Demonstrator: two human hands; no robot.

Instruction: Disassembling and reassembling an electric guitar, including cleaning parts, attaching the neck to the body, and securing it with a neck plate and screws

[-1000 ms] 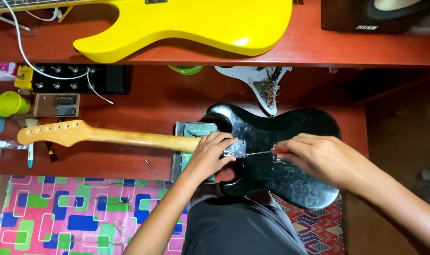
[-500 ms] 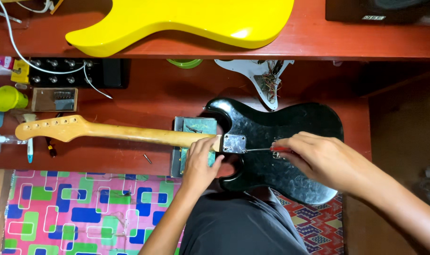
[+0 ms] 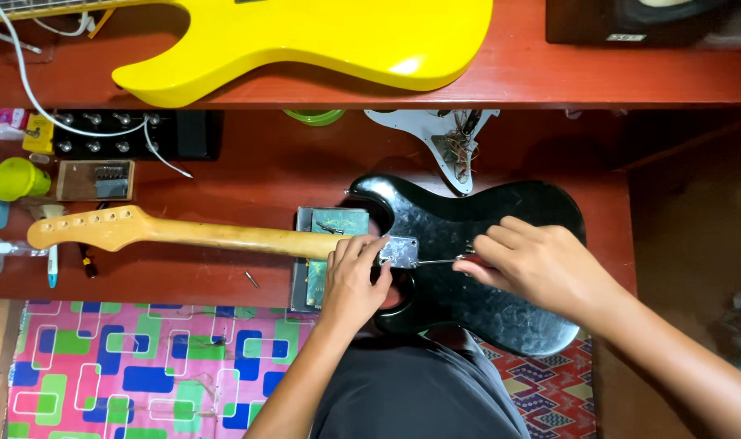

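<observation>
A black electric guitar body (image 3: pixel 484 244) is laid back-up on the red wooden surface (image 3: pixel 265 175), near the middle of the scene, with its pale maple neck (image 3: pixel 224 236) stretching out to the left and ending in a bare headstock (image 3: pixel 86 228). At the joint of neck and body a metal neck plate (image 3: pixel 399 250) is seen, and a thin screwdriver (image 3: pixel 440 261) is pointed at its right edge. The screwdriver's handle is enclosed by the right hand (image 3: pixel 541 264), whose fingers (image 3: pixel 501 244) are clenched around it. The left hand (image 3: pixel 354 280) is laid over the neck joint just left of the plate, its fingers (image 3: pixel 358 248) curled down on the neck and body; whether they grip or only press cannot be told. A greenish block (image 3: pixel 334 223) is tucked under the neck beside the body. Farther off, a white pickguard with wiring (image 3: pixel 435 134) is propped under a red shelf (image 3: pixel 549 81), on which a yellow guitar body (image 3: pixel 305 41) is laid. At the far left a black box with knobs (image 3: pixel 118 134), a small wooden tray (image 3: pixel 94 179) and a yellow-green cup (image 3: pixel 17 177) are set. A patterned pink mat (image 3: pixel 143 374) is spread on the floor at the near left.
</observation>
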